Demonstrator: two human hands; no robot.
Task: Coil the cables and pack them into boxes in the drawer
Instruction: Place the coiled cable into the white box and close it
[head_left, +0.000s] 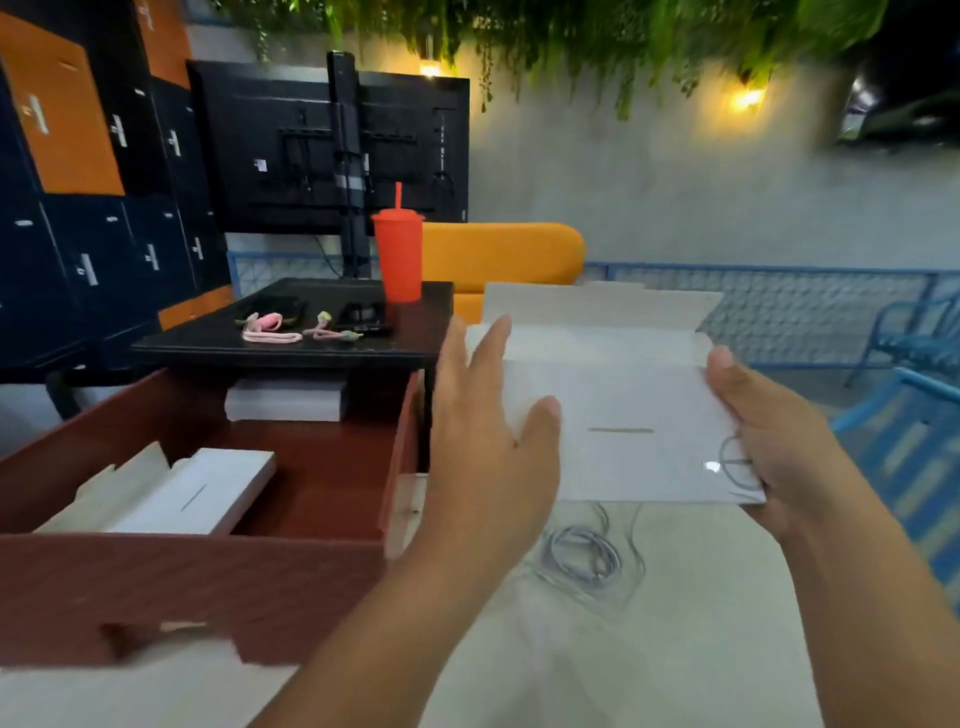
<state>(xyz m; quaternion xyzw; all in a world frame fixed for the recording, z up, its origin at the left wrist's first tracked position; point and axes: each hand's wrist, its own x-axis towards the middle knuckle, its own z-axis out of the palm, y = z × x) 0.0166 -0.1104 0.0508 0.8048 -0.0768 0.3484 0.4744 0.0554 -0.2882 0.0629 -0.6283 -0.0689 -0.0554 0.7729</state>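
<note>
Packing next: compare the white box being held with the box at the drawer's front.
The held box is gripped by the right hand over the table; the drawer box lies untouched in the red-brown drawer. The held box's flaps open away from the person; the drawer box's open leftward. Both are white, slotted.

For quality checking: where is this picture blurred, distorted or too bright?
Head view: motion blur smears the front of the red-brown wooden drawer; the flat white cardboard box looks washed out, with a glare spot beside the right hand; wide-angle distortion tilts the background.
</note>
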